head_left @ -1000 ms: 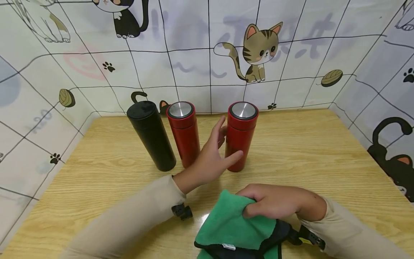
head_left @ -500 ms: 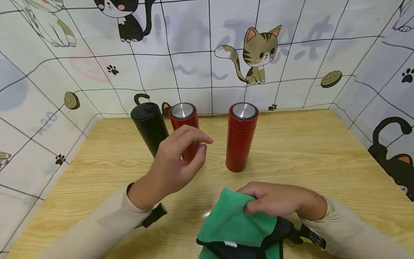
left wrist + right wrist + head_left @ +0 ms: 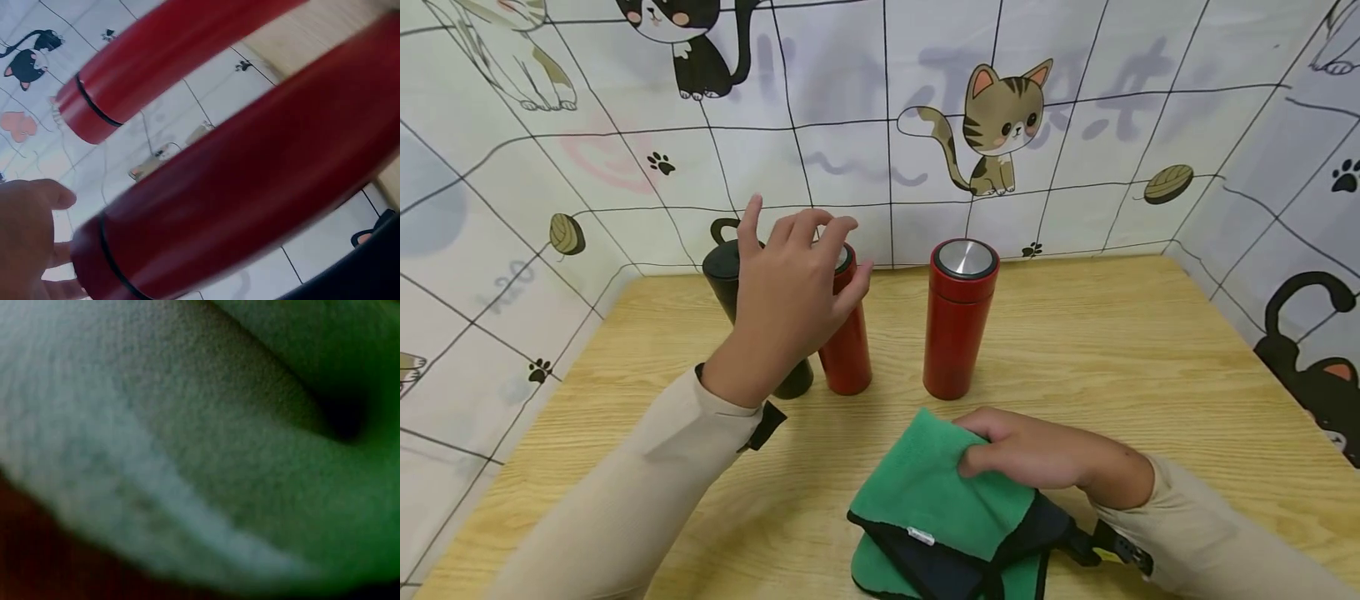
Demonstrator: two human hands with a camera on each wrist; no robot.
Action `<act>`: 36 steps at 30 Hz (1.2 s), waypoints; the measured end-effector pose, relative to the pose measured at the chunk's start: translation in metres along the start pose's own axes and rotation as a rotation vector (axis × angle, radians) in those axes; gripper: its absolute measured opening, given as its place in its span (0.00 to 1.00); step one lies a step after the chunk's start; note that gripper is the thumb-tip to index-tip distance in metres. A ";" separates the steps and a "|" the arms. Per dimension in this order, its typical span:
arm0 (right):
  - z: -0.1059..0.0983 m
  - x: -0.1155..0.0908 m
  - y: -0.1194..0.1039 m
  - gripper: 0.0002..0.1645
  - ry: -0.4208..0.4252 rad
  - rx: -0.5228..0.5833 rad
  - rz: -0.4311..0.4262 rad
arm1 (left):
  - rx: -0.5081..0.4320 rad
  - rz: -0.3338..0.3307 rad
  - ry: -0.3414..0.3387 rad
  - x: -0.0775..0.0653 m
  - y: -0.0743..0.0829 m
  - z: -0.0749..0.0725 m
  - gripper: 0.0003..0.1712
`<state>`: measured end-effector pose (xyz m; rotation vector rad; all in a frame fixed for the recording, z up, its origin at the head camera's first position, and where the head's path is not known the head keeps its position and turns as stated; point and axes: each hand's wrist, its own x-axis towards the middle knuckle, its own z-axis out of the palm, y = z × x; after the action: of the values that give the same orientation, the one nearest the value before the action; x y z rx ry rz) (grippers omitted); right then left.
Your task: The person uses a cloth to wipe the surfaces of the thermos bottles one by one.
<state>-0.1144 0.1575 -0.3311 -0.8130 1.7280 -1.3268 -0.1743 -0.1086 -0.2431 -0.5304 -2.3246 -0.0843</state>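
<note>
My left hand (image 3: 786, 300) is raised at the top of the middle red thermos flask (image 3: 847, 358), fingers spread around its steel-topped lid. In the left wrist view, the fingertips (image 3: 62, 195) come right up to the lid end of that flask (image 3: 237, 181). Behind the left hand, a black flask (image 3: 721, 273) is partly hidden. A second red flask (image 3: 958, 333) stands upright to the right, apart from both hands. My right hand (image 3: 1033, 450) pinches a folded green towel (image 3: 917, 479) with dark edging and a white tag. Green cloth (image 3: 187, 456) fills the right wrist view.
All the flasks stand on a wood-grain table (image 3: 1112, 350), near its back edge. White sheeting (image 3: 850, 158) printed with cartoon cats and grid lines rises behind and at both sides. Dark camera mounts (image 3: 1123, 546) sit on the wrists.
My left hand has drawn away from the right red flask, moved left and risen to the middle red flask's lid. The right hand has lifted slightly, shifting the towel a little.
</note>
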 end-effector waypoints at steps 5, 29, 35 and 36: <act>0.000 0.002 0.003 0.16 -0.005 0.022 0.000 | 0.071 -0.015 -0.066 -0.001 -0.004 0.008 0.26; -0.005 -0.002 -0.006 0.16 0.351 -0.077 0.053 | -0.237 0.162 0.162 -0.027 0.004 -0.007 0.17; -0.005 -0.003 -0.009 0.23 0.453 -0.006 0.070 | -0.331 0.156 0.206 -0.037 0.003 -0.027 0.17; -0.005 -0.003 -0.009 0.23 0.473 0.003 0.067 | -0.347 0.153 0.217 -0.039 0.002 -0.030 0.17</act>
<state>-0.1169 0.1601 -0.3206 -0.4523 2.0913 -1.5622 -0.1290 -0.1262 -0.2483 -0.8268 -2.0589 -0.4559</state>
